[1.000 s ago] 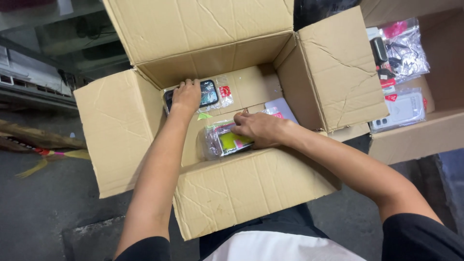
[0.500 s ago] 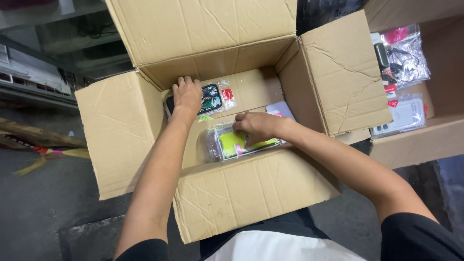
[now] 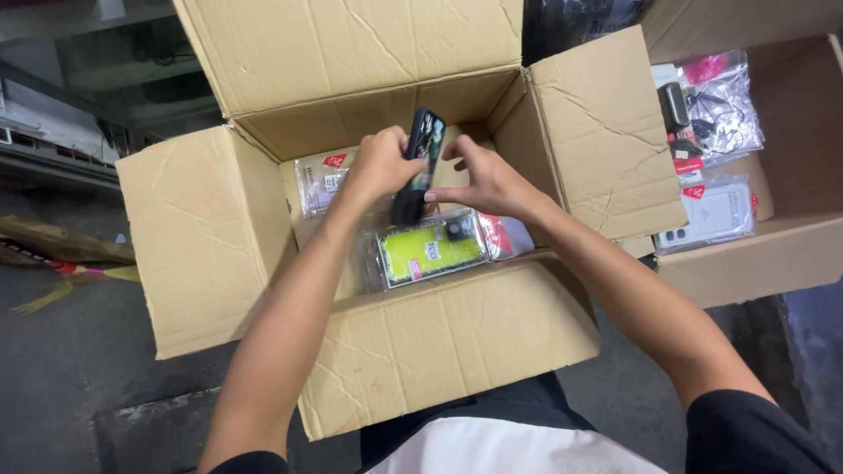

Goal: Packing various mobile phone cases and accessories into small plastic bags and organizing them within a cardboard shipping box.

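A packaged clear case [image 3: 320, 183] lies flat against the left wall of the open cardboard box [image 3: 211, 237]. Above the box's middle, the left hand [image 3: 379, 164] has its fingers closed round a dark phone case [image 3: 419, 162], held on edge — likely so it can be turned. The right hand [image 3: 488, 180] touches it with loosely spread fingertips, gripping nothing firmly. Below them, near the front wall, a yellow packaged case [image 3: 430, 250] lies flat. A second box [image 3: 790, 254] sits to the right.

Box [image 3: 219, 237] top open; flaps ring it, packets [image 3: 430, 250] cover floor.
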